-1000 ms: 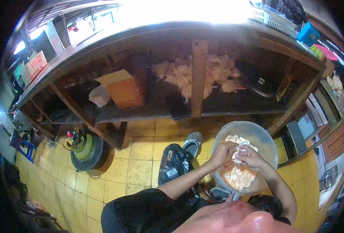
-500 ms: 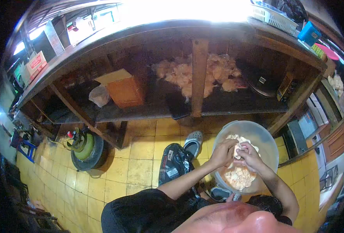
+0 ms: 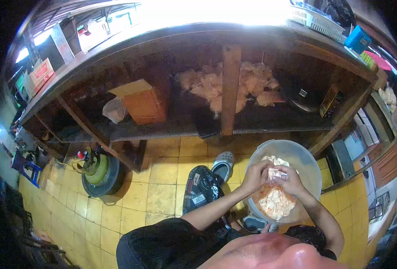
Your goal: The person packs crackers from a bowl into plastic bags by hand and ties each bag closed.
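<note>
Both of my hands are inside a large translucent plastic tub (image 3: 307, 158), held close together above its contents. My left hand (image 3: 255, 177) has its fingers curled and pinched on a pale, ruffled piece (image 3: 276, 173) of food. On the other side of that piece, my right hand (image 3: 290, 181) grips it with bent fingers. A heap of similar cream-coloured pieces (image 3: 277, 204) lies at the near side of the tub, below my hands. More of them show just beyond my fingers. Their exact kind cannot be made out.
A wooden counter with shelves (image 3: 171, 130) runs in front, holding clear bags (image 3: 207, 87) of orange-brown contents and an open cardboard box (image 3: 147, 105). A green gas cylinder (image 3: 95, 168) stands in a dark basin at left. A black patterned bag (image 3: 200, 190) lies beside a grey clog (image 3: 223, 164).
My right hand has turned slightly and its fingers have shifted upward around the pale piece. My left hand stays nearly in place, with a small change in its fingers.
</note>
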Action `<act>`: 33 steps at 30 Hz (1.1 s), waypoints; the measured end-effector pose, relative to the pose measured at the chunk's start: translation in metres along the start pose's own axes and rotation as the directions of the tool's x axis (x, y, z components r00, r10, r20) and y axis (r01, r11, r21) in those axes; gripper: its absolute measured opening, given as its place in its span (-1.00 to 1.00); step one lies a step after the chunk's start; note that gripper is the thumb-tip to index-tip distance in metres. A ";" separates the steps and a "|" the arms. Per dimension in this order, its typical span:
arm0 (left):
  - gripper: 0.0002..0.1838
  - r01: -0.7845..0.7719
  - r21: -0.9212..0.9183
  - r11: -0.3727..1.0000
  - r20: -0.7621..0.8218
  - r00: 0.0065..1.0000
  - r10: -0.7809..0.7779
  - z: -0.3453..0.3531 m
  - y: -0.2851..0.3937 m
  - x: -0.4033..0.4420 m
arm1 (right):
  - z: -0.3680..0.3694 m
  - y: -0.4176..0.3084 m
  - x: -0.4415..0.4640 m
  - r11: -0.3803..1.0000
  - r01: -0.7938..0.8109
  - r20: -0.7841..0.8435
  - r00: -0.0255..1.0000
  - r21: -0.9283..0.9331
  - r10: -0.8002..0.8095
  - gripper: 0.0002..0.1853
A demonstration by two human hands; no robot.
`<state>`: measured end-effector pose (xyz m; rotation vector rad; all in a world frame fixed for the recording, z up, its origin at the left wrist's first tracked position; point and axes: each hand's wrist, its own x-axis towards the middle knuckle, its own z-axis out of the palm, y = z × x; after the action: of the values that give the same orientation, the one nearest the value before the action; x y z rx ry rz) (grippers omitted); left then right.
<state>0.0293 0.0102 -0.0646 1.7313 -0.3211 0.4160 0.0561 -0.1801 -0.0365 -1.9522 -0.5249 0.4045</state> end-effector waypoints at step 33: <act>-0.87 -0.033 0.065 0.997 0.032 0.999 0.031 -0.002 0.016 -0.001 | 0.045 0.034 -0.030 0.786 0.273 0.832 0.205 -0.554 0.515 -0.33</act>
<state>0.0214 0.0093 -0.0506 1.7999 -0.3620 0.4274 0.0144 -0.1741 -0.0848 -2.1051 -1.4848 1.9426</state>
